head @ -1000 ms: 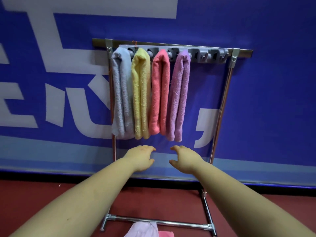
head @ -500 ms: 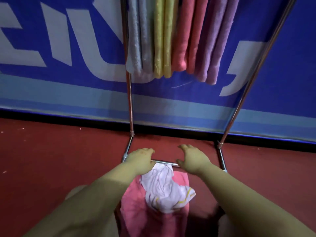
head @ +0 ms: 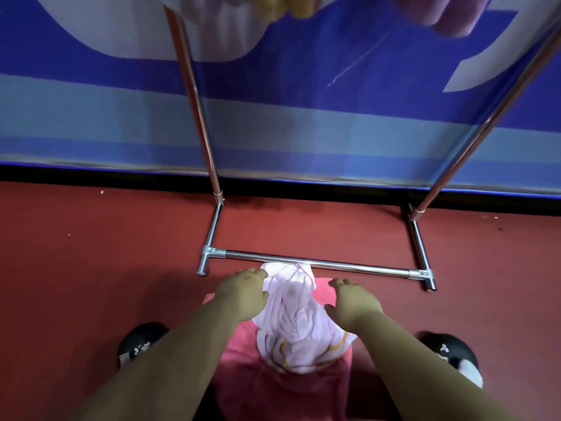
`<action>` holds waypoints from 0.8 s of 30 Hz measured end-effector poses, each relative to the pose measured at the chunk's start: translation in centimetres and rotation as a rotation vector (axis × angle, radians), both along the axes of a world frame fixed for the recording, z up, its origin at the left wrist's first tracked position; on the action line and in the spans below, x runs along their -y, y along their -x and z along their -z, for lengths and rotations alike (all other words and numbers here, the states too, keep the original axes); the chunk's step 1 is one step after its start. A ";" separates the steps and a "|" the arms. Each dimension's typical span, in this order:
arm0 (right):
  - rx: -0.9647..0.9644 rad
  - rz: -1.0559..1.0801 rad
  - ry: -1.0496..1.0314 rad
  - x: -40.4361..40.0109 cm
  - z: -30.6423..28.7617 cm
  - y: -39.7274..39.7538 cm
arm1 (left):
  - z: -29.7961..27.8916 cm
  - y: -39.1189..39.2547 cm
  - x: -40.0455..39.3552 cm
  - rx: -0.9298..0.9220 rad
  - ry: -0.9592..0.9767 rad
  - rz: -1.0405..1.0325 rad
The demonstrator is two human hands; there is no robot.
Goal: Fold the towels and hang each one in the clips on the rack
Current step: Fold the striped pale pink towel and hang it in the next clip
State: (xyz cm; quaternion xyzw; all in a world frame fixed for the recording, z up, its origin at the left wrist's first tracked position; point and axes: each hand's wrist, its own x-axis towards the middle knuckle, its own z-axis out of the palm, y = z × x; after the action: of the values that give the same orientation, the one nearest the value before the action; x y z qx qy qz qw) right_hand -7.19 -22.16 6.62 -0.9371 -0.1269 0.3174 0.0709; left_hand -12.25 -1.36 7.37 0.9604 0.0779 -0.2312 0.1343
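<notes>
A crumpled pale pink towel point(head: 299, 323) with a yellow trim lies on a larger flat pink towel point(head: 273, 387) on the red floor, just in front of the rack's base bar point(head: 321, 264). My left hand point(head: 244, 294) hovers at the pale towel's left side, fingers relaxed and spread. My right hand point(head: 353, 302) is over its right side, also open; whether either touches the cloth is unclear. The lower ends of the hung yellow towel point(head: 291, 6) and purple towel point(head: 452, 16) show at the top edge. The clips are out of view.
The rack's two metal uprights point(head: 197, 98) rise in front of a blue and white banner wall point(head: 303, 126). My two black shoes point(head: 138, 341) stand on the red floor point(head: 76, 253) either side of the towels.
My view has tilted down from the hung towels to the floor. Both hands have come down from below the hanging towels to the crumpled pale pink towel.
</notes>
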 end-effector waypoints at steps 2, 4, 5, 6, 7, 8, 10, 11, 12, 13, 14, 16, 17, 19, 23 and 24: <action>-0.019 -0.003 -0.001 -0.8 1.6 -1.5 | 2.2 -1.5 0.0 -0.028 0.016 -0.008; -0.027 -0.001 0.001 -1.5 3.2 -3.0 | 4.5 -2.8 0.2 -0.050 0.039 -0.019; -0.038 0.008 0.002 -1.8 4.0 -3.7 | 5.6 -3.4 0.4 -0.064 0.054 -0.027; -0.053 0.022 -0.002 -2.1 4.9 -4.4 | 6.7 -3.9 0.5 -0.079 0.069 -0.037; -0.067 0.035 -0.008 -2.4 5.8 -5.0 | 7.7 -4.3 0.6 -0.090 0.084 -0.049; -0.081 0.045 -0.015 -2.7 6.7 -5.5 | 8.8 -4.7 0.7 -0.102 0.100 -0.065; -0.109 0.062 -0.011 -3.0 8.4 -6.1 | 11.0 -5.3 0.7 -0.134 0.127 -0.097; -0.121 0.064 -0.001 -3.1 9.3 -6.4 | 12.0 -5.5 0.6 -0.153 0.137 -0.117; -0.131 0.068 0.009 -3.2 10.1 -6.6 | 13.0 -5.8 0.4 -0.170 0.144 -0.143; -0.139 0.071 0.018 -3.3 10.8 -6.7 | 14.0 -6.2 0.3 -0.181 0.149 -0.170; -0.140 0.082 0.018 -3.3 11.5 -6.9 | 15.0 -6.6 0.1 -0.186 0.158 -0.203; -0.125 0.095 -0.007 -3.6 12.6 -7.4 | 16.4 -7.3 -0.2 -0.170 0.191 -0.298; -0.128 0.106 -0.016 -3.8 13.2 -7.7 | 17.1 -7.7 -0.4 -0.162 0.216 -0.364; -0.157 0.144 -0.031 -4.4 14.2 -8.4 | 18.1 -8.4 -0.7 -0.126 0.281 -0.514; -0.176 0.313 -0.161 -5.5 15.5 -8.9 | 19.7 -9.1 -0.9 -0.053 0.364 -0.724; -0.169 0.365 -0.195 -5.7 15.4 -8.9 | 19.7 -9.1 -0.9 -0.071 0.375 -0.714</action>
State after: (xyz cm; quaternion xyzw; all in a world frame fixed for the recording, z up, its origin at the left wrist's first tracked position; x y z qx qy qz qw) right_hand 1.75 -16.43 -8.81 -0.9033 0.0210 0.3628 0.2279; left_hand -3.18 -0.50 -12.29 0.8231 0.3678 -0.2133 0.3765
